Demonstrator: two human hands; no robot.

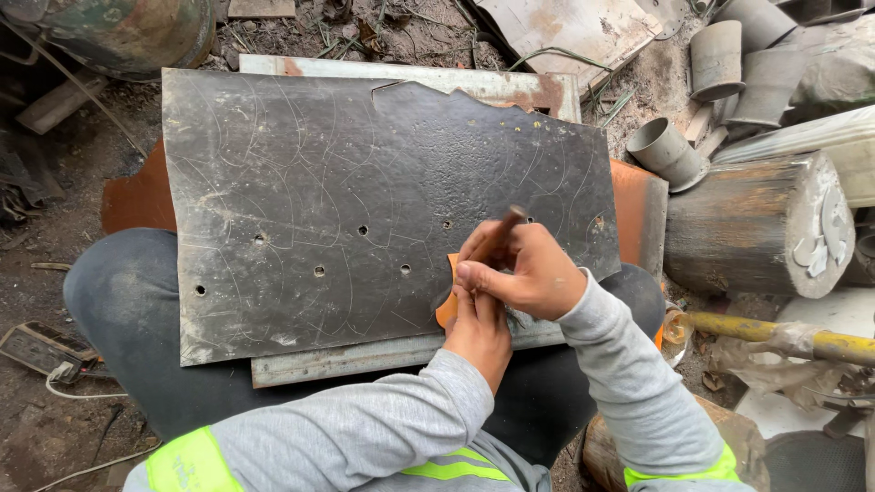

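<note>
**Scribing on a dark metal sheet**

The dark sheet, scratched with curved lines and punched with holes, lies across the seated person's knees. The left hand presses an orange template flat against it, fingers extended. The right hand, fingers closed, grips a thin scriber. A wooden log lies rightward.

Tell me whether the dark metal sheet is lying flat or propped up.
Flat: the dark metal sheet rests across the person's lap, over a lighter strip showing beneath its near edge.
</note>
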